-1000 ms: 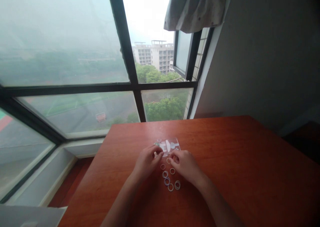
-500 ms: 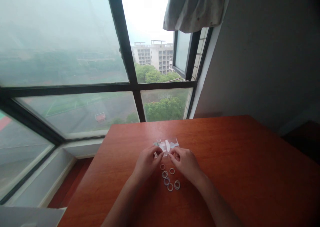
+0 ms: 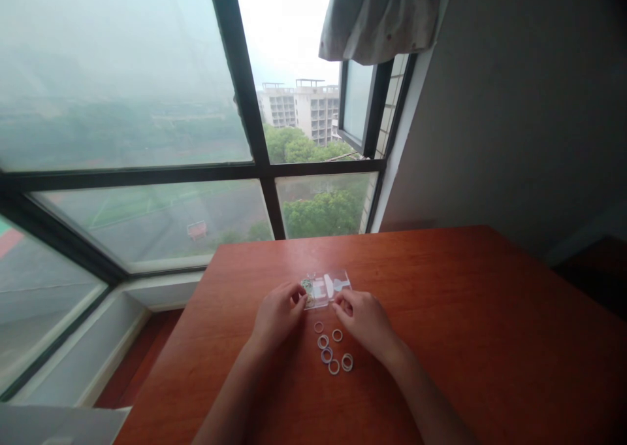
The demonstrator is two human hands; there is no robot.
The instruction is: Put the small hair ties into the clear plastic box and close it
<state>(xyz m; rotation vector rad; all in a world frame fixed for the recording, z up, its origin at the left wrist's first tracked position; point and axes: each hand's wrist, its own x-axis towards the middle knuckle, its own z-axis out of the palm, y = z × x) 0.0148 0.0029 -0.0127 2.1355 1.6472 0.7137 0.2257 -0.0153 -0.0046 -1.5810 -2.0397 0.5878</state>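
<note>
A small clear plastic box (image 3: 320, 291) lies on the table, its lid (image 3: 341, 281) folded open to the right. Small greenish and yellowish bits (image 3: 307, 287) sit in its left part. My left hand (image 3: 280, 311) is at the box's left edge, thumb and fingertips close together; whatever they pinch is too small to make out. My right hand (image 3: 366, 317) has its fingers curled together at the lid's near edge, and what is between them is hidden. Several pale rings lie loose in front of the box, among them a bluish ring (image 3: 326, 355) and a whitish ring (image 3: 337, 335).
The reddish-brown wooden table (image 3: 441, 314) reaches to the window (image 3: 323, 200) at the back. A grey curtain (image 3: 382, 20) hangs at the upper right, beside a dark wall (image 3: 514, 118). On the left, the table's side edge drops to the floor (image 3: 140, 357).
My left hand has moved left and slightly down, from over the box's near edge to its left edge, uncovering more of the box. My right hand and the rings look unmoved.
</note>
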